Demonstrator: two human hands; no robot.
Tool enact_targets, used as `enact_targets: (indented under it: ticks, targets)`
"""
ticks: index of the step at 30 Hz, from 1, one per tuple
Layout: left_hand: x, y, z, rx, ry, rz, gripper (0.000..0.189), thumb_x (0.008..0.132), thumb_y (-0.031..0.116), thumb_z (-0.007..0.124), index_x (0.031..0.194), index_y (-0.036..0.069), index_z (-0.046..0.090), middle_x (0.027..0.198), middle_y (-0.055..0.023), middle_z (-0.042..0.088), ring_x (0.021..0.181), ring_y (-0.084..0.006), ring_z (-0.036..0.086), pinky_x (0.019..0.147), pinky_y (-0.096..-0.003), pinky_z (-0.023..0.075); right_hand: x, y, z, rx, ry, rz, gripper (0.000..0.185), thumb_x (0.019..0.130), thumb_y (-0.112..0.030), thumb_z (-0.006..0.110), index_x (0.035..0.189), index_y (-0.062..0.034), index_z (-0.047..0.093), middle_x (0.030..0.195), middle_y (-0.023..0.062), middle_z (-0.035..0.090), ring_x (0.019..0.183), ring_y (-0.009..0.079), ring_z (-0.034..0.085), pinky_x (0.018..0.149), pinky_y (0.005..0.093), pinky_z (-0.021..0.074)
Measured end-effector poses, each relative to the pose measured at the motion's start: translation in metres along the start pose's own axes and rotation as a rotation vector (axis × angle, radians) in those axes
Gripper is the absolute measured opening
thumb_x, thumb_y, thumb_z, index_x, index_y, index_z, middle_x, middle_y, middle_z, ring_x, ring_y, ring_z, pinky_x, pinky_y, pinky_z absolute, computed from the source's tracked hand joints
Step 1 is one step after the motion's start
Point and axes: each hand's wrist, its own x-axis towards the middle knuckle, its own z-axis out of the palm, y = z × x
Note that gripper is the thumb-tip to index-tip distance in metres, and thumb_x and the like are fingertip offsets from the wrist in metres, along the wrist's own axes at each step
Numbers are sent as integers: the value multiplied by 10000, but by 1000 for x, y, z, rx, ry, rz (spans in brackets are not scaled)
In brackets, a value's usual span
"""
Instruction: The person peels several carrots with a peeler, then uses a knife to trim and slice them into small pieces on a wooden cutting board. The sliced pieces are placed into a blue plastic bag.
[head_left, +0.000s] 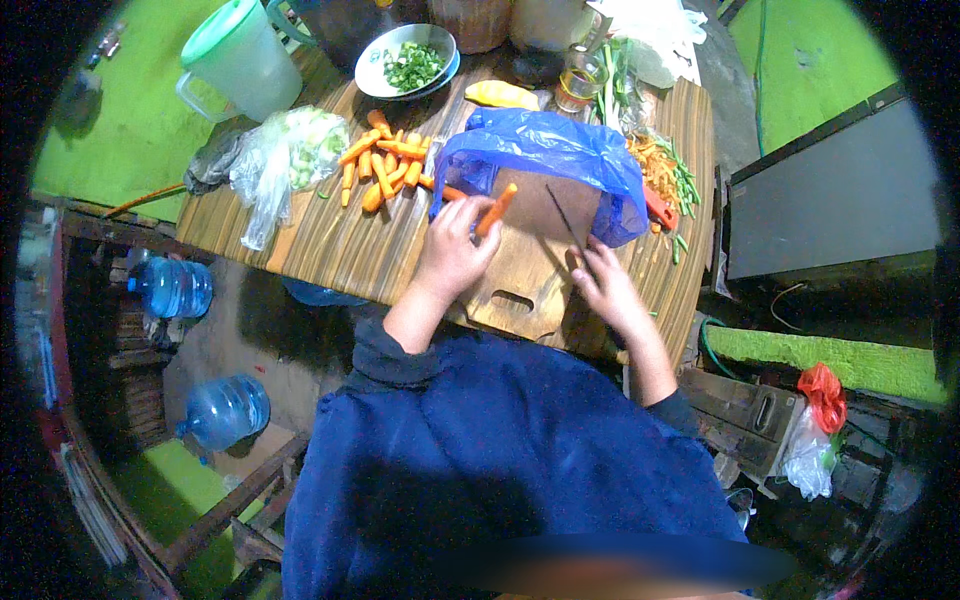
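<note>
My left hand (459, 244) grips a peeled carrot (496, 210), its tip pointing up and away, over the left edge of a wooden cutting board (517, 281). A thin dark-bladed knife (566, 215) is in my right hand (606, 281), its blade slanting up to the left above the board. Behind both hands a blue plastic bag (547, 142) lies over the board's far part. A pile of peeled carrots (390, 161) rests on the table to the left. Orange peelings (654, 169) and a red-handled tool (660, 208) lie right of the bag.
A bowl of chopped green onions (409, 64), a yellow object (501, 95), a glass (579, 79) and green stalks (613, 82) stand or lie at the back of the striped table (337, 251). Left are a clear bag of vegetables (296, 154) and a lidded pitcher (244, 64).
</note>
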Motion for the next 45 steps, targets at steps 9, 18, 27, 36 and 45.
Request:
enact_targets:
  ticks: [9,18,27,36,45]
  targets:
    - [29,1,1,147,279,219,200,709,65,647,895,53,575,889,-116,587,970,-330,562,853,-421,431,6,0,-8,342,-12,-1,377,909,-285,481,1221,-80,536,1109,171,593,1052,293,554,917,368,412]
    - [95,-40,49,179,-379,158,172,775,135,607,897,29,548,887,-154,553,910,-340,546,815,-405,449,80,30,-42,-173,109,103,368,912,-283,509,1197,-53,542,941,100,624,803,171,594,755,307,468]
    - [54,-24,5,95,-186,212,174,721,145,650,860,44,620,859,-112,564,865,-304,545,776,-392,452,6,29,-34,412,-101,197,514,876,-200,562,1321,-88,330,861,26,550,658,87,506,586,223,433]
    - [-12,-6,14,96,-216,-47,354,684,120,699,1018,57,599,966,-136,511,959,-328,494,846,-418,421,-8,5,-2,1236,-213,337,369,926,-204,484,1255,-39,456,923,71,612,773,112,588,711,240,491]
    - [-3,5,27,227,-284,112,275,717,209,673,965,108,609,920,-102,522,927,-287,497,803,-412,401,-22,-5,13,105,-89,200,403,850,-266,560,1157,-19,474,956,258,603,896,416,596,795,461,479]
